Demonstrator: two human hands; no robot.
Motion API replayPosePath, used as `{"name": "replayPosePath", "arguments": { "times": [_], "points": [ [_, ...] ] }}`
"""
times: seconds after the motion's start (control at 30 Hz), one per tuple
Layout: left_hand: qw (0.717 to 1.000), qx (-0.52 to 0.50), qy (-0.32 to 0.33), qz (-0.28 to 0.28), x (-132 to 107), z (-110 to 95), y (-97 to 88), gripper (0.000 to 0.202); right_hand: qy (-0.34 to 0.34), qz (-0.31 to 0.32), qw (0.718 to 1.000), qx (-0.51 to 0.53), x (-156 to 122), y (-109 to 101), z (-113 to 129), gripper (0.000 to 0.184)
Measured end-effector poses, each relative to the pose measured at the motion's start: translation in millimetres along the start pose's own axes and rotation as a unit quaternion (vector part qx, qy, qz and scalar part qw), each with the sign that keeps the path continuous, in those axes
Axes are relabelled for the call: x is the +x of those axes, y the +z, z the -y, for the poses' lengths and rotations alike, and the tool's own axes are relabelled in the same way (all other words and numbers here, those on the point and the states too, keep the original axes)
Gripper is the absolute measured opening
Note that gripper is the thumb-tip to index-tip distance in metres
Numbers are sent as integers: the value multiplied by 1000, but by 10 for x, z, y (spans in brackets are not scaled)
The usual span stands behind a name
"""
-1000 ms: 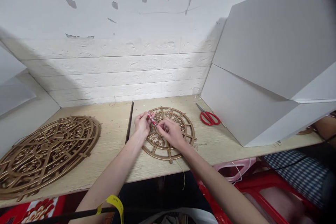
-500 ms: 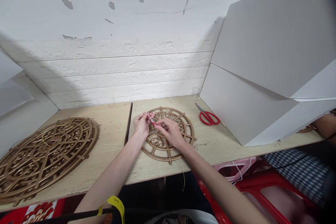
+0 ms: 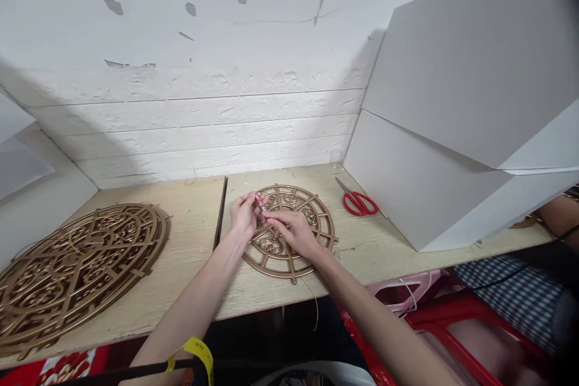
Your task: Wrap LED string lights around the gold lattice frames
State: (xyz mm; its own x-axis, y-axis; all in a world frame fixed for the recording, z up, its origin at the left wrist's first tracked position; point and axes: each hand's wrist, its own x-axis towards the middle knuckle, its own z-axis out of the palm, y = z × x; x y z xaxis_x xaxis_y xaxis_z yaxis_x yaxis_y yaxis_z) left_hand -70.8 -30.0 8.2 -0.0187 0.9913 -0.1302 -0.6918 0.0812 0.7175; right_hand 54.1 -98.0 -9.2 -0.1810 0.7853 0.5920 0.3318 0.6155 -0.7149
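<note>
A small red-and-white tube is held between my two hands, above a round gold openwork panel. My left hand is closed round the tube's upper end. At its lower end, the fingers of my right hand are pinched on the tube. The panel lies flat on the wooden table, with its left part hidden behind my hands. A thin yellow thread hangs over the table's front edge below the panel. Whether the tube is capped I cannot make out.
Several similar gold panels lie stacked on the left. Red-handled scissors rest right of the round panel. A large white board partition stands on the right, with a person's arm beyond it. A white brick-patterned wall closes the back.
My right hand's fingers have shifted slightly left and curled in along the tube's lower end. My left hand stays nearly in place.
</note>
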Motion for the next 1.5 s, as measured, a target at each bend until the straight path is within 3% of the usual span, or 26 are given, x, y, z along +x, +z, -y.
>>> {"name": "replayPosePath", "arguments": {
  "times": [0.2, 0.37, 0.73, 1.1, 1.3, 1.5],
  "points": [
    [997, 34, -20, 65, 40, -139, -55, 4, 43, -51, 992, 105, 25, -39, 4, 29],
    [993, 76, -13, 92, 52, -153, -84, 13, 76, -84, 970, 216, 43, -70, 5, 29],
    [991, 107, 15, 79, 72, -134, -82, 11, 126, -124, 932, 317, 86, -164, -10, 29],
    [993, 100, 31, 51, 53, -135, -67, 7, 124, -132, 927, 329, 83, -185, -23, 27],
    [994, 96, 28, 45, 54, -138, -57, 6, 153, -192, 892, 380, 99, -223, 5, 28],
    [995, 79, 45, 48, 43, -103, -48, 9, 167, -169, 885, 401, 92, -220, 14, 30]
  ]
}}
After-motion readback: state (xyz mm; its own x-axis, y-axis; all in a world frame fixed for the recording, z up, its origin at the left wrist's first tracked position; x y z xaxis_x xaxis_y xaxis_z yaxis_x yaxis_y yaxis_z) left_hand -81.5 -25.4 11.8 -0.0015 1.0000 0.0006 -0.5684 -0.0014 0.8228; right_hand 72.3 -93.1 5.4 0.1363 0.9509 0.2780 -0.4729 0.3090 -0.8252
